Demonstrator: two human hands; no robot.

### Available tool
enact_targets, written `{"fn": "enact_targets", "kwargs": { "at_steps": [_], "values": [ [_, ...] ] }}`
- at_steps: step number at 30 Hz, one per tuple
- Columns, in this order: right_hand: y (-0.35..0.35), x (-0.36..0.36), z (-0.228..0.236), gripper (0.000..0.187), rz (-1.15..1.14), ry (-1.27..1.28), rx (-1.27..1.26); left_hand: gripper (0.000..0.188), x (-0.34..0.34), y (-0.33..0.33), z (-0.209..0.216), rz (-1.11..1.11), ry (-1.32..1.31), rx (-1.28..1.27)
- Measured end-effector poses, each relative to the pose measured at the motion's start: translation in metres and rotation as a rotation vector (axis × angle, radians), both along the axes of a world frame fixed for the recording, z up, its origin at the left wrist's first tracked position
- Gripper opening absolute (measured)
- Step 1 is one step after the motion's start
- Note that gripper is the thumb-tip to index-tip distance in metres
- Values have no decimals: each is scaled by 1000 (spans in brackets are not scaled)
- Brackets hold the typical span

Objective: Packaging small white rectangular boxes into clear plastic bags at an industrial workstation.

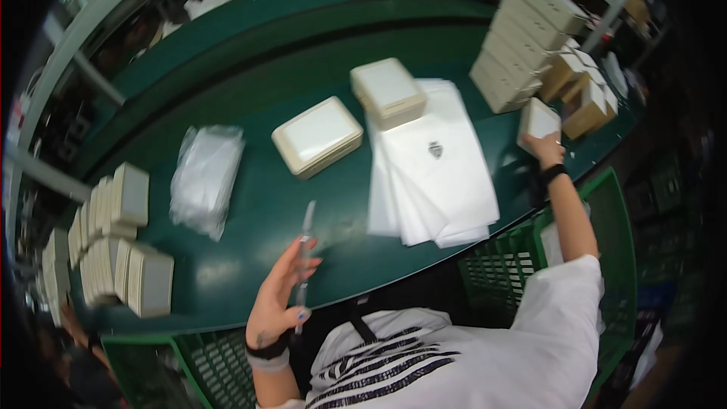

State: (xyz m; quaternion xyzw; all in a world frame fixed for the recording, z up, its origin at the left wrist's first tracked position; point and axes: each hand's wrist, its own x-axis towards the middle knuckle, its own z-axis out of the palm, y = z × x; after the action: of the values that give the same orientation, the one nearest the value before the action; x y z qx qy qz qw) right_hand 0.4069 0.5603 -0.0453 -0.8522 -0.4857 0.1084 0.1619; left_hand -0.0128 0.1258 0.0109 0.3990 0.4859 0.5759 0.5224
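Head view: the right hand (547,150) is closed around the near end of a small box (541,120) at the far right of the counter (242,265), thumb on one side and fingers on the other, while the left hand (273,299) pinches a slim clear tool (308,221) between its thumb and loosely stretched fingers. The step in hand looks like fetching that box; the next move would call for a firm grip and a lift that clears its neighbours. The right arm reaches out to the side, nearly straight, its forearm slanting away from a white sleeve (564,288); the left forearm rises from the lower edge, with the hand upright above the counter's near edge, palm turned inward. Just beyond the gripped box rises a tall stack of boxes (522,38), with brown-sided boxes (587,110) on its other side. Between the hands, further in, lie white sheets (454,174), one cream box (388,91) resting on their far end and another box (318,136) beside them. Further left are a clear-wrapped bundle (208,178) and rows of boxes (151,280).
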Motion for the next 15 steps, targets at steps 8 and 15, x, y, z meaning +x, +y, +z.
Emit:
{"fn": "enact_targets", "kwargs": {
  "at_steps": [8, 15],
  "values": [
    [-175, -162, 106, 65, 1313, 383, -134, 112, 19, 12, -6, 324, 382, -41],
    [-309, -265, 81, 104, 1794, 796, -175, 113, 30, 16, -21, 848, 434, -59]
  ]
}}
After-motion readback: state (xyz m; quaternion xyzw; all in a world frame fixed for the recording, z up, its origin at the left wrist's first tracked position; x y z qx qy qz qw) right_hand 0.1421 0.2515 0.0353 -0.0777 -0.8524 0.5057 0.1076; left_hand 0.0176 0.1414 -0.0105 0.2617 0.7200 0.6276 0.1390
